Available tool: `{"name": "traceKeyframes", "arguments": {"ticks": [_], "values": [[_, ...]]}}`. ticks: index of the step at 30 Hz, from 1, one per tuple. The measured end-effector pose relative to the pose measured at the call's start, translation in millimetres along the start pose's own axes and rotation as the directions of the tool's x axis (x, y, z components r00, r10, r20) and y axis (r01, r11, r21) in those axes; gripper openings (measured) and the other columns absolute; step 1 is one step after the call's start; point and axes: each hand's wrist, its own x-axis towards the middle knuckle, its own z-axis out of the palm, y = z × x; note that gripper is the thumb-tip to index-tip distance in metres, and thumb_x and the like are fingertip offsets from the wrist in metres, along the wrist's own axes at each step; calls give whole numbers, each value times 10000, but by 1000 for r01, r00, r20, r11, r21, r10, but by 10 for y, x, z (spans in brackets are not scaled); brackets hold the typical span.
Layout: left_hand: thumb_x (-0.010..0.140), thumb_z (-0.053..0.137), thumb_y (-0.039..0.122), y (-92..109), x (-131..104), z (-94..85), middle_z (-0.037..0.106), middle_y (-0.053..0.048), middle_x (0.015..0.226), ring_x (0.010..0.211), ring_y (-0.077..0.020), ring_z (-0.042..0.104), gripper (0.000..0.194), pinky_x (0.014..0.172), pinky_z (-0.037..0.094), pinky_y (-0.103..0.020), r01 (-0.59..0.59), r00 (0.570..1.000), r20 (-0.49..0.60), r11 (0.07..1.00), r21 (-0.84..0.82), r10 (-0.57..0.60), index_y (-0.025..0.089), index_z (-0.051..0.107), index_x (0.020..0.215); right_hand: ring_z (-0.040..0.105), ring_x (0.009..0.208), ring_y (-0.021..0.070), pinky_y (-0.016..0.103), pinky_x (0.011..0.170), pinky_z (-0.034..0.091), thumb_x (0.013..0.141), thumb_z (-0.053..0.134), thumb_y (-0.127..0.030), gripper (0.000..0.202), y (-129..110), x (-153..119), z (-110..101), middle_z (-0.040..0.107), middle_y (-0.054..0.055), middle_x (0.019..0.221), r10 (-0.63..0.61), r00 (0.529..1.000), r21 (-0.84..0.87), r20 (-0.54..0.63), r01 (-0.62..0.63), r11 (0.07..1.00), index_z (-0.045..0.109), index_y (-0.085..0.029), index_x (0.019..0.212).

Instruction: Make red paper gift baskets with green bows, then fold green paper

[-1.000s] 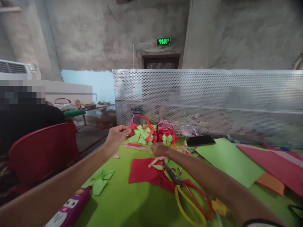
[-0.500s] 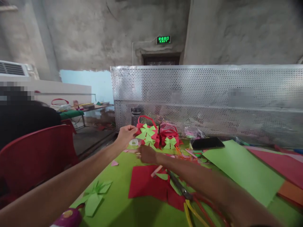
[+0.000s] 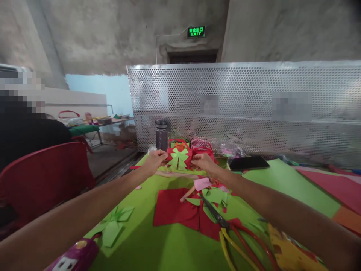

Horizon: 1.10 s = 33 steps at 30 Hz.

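Note:
A small red paper bag [image 3: 187,153] with a strap handle and a light green paper bow [image 3: 178,155] on its front stands at the far end of the table. My left hand [image 3: 154,161] pinches its left edge between thumb and fingers. At the right edge of the bag is my right hand [image 3: 203,162], fingers closed on that side. Another red paper bag [image 3: 208,147] is partly hidden behind my right hand. Nearer to me, scissors [image 3: 216,214] with red and yellow handles lie over cut red paper [image 3: 170,209].
A loose green paper bow [image 3: 113,231] and a purple tool [image 3: 80,254] lie at left. A bottle [image 3: 161,137] stands behind the bags. Right: a phone [image 3: 248,162], green sheets [image 3: 287,184] and paper scraps. A person [image 3: 31,128] sits on a red chair [image 3: 47,177].
My right hand has moved from below the bag, up and right, to its right edge. The bag in my left hand sits slightly lower. The view has tilted down a little.

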Motion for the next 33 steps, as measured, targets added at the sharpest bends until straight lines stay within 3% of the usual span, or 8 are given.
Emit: {"name": "traceKeyframes", "arguments": {"ticks": [6, 16, 24, 33], "values": [[889, 554, 312, -126, -55, -61, 574, -90, 1174, 978, -217, 597, 329, 811, 516, -421, 22, 998, 46, 970, 243, -34, 158, 540, 1179, 605, 945, 207, 390, 782, 520, 890, 567, -326, 293, 113, 65, 104, 594, 64, 1138, 24, 999, -179, -24, -28, 983, 575, -154, 1127], [871, 577, 321, -164, -13, -38, 569, -74, 1196, 991, -244, 591, 337, 799, 518, -408, 18, 999, 22, 807, 590, -39, 150, 565, 1161, 605, 946, 214, 380, 772, 523, 881, 579, -327, 292, 154, 137, 262, 595, 57, 1139, 123, 992, -367, 2, -113, 923, 585, -153, 1116], [875, 572, 319, -230, 8, -18, 572, -75, 1187, 992, -240, 592, 332, 807, 516, -410, 25, 1000, -30, 777, 629, -8, 156, 559, 1164, 610, 929, 204, 377, 764, 526, 888, 570, -328, 289, 267, 242, 301, 600, 58, 1119, 139, 989, -398, 53, -107, 911, 580, -153, 1117], [880, 567, 316, -222, 12, -25, 572, -80, 1181, 994, -233, 593, 332, 814, 514, -417, -56, 996, -36, 856, 514, 87, 161, 549, 1173, 613, 915, 211, 365, 750, 528, 879, 580, -334, 286, 257, 225, 315, 607, 47, 1107, 65, 998, -445, 25, -47, 894, 596, -146, 1093]]}}
